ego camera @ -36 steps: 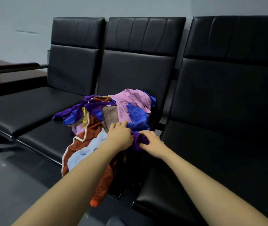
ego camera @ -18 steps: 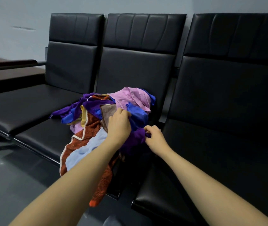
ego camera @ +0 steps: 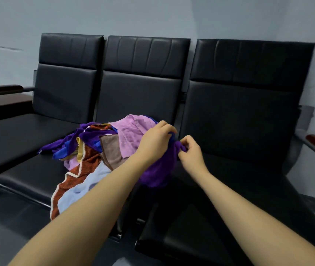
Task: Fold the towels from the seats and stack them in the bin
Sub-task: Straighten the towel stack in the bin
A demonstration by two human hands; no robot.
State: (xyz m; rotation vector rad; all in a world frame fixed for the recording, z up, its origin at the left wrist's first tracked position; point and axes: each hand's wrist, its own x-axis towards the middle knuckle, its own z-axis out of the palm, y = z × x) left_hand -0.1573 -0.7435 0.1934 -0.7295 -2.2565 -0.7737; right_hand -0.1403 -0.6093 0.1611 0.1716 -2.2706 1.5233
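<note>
Both hands grip one purple towel [ego camera: 157, 169], lifted off the front right corner of the middle seat [ego camera: 31, 179] of a black three-seat bench. Left hand [ego camera: 155, 142] has fingers curled round the towel's upper edge; right hand [ego camera: 191, 152] pinches the same edge just beside it, thumb and fingers closed on the cloth. The rest of the purple towel hangs bunched below the left wrist. The towel pile [ego camera: 99, 150] sits on the middle seat, toward its right side: pink towel [ego camera: 129, 131] on top at the back, brown towel [ego camera: 112, 148] under it, rust-orange towel [ego camera: 70, 181] and light blue towel [ego camera: 79, 191] draped over the seat's front edge. Right seat [ego camera: 239, 189] and left seat [ego camera: 14, 135] carry no towels. Bin not visible.
</note>
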